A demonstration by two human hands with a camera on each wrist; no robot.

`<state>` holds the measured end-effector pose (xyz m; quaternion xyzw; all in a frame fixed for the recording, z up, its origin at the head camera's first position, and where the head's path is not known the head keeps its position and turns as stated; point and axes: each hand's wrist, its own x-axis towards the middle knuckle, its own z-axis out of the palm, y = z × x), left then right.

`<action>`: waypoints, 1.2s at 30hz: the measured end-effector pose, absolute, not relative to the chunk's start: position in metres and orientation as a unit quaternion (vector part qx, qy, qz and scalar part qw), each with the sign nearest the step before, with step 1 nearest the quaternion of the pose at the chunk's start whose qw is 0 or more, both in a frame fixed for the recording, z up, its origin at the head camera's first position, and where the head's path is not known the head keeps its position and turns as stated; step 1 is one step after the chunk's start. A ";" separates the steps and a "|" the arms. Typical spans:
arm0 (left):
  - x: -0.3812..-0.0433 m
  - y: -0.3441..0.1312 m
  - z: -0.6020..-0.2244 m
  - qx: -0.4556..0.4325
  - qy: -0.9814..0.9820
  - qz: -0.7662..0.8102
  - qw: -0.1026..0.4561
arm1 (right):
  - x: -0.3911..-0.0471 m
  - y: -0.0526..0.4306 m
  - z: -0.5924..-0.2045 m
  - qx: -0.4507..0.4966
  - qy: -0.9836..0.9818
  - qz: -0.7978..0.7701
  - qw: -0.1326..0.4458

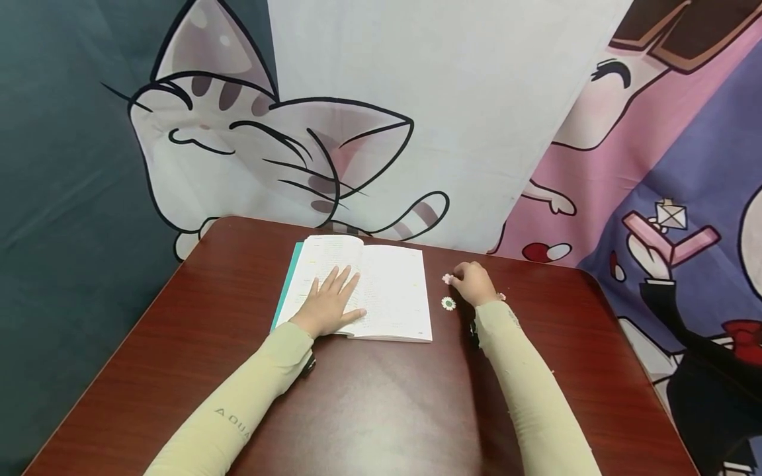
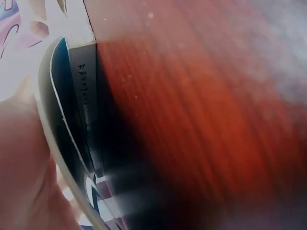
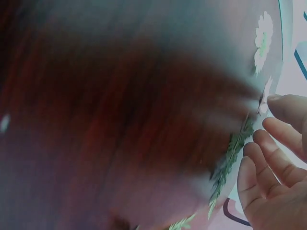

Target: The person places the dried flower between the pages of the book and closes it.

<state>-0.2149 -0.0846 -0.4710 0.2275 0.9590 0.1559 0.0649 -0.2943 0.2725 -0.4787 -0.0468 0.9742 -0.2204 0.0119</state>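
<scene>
An open book (image 1: 395, 291) with white printed pages and a teal cover edge lies on the table. My left hand (image 1: 330, 305) rests palm down on its left page, fingers spread. The left wrist view shows the raised page edges close beside that hand. To the right of the book, my right hand (image 1: 474, 284) pinches a small pale pink flower (image 1: 448, 279) at its edge between thumb and forefinger. In the right wrist view the other fingers curl loosely near a green fern-like leaf (image 3: 231, 160). A white flower with a green centre (image 1: 448, 303) lies just nearer to me.
The reddish-brown wooden table (image 1: 381, 396) ends at a cartoon-printed cloth (image 1: 452, 132) behind it. Another small pink piece (image 1: 502, 297) shows beside the right wrist. Pale green leaf tips (image 3: 182, 223) appear low in the right wrist view.
</scene>
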 end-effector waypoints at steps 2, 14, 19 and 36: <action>-0.215 -0.085 -0.471 0.222 0.960 0.150 0.077 | -0.295 0.271 -0.480 -0.045 0.975 -0.217 0.010; -0.216 -0.084 -0.471 0.207 0.963 0.133 0.107 | -0.297 0.264 -0.478 -0.002 0.970 -0.242 0.009; -0.216 -0.085 -0.472 0.205 0.963 0.135 0.114 | -0.297 0.263 -0.481 0.012 0.969 -0.247 0.001; -0.217 -0.087 -0.474 0.210 0.961 0.139 0.114 | -0.286 0.252 -0.470 -0.006 0.945 -0.326 -0.038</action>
